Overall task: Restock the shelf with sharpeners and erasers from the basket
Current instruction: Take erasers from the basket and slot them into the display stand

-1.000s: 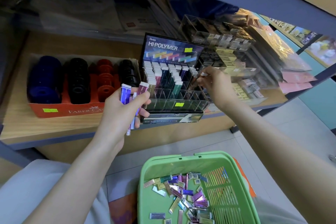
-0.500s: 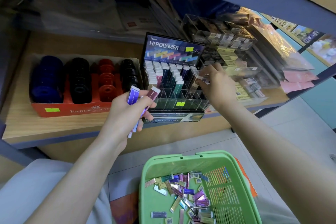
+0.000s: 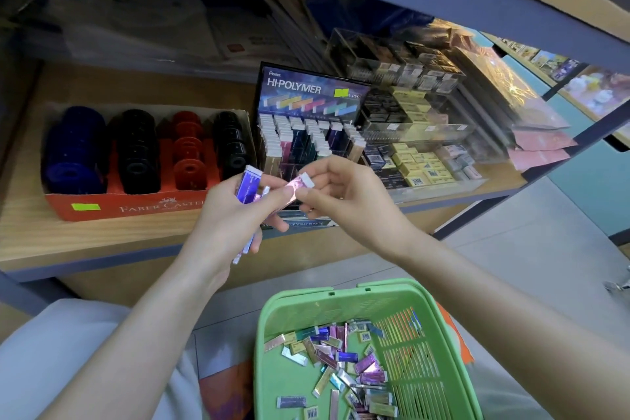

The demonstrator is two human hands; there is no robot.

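In front of the eraser display [image 3: 308, 92], a pink eraser [image 3: 300, 183] is pinched by the right hand [image 3: 344, 194]; purple erasers [image 3: 248, 188] are gripped in the left hand [image 3: 228, 218].

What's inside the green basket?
Loose foil-sleeved erasers, pink, purple, gold and blue, lie scattered on the green basket floor. Its near end runs off frame, unseen.
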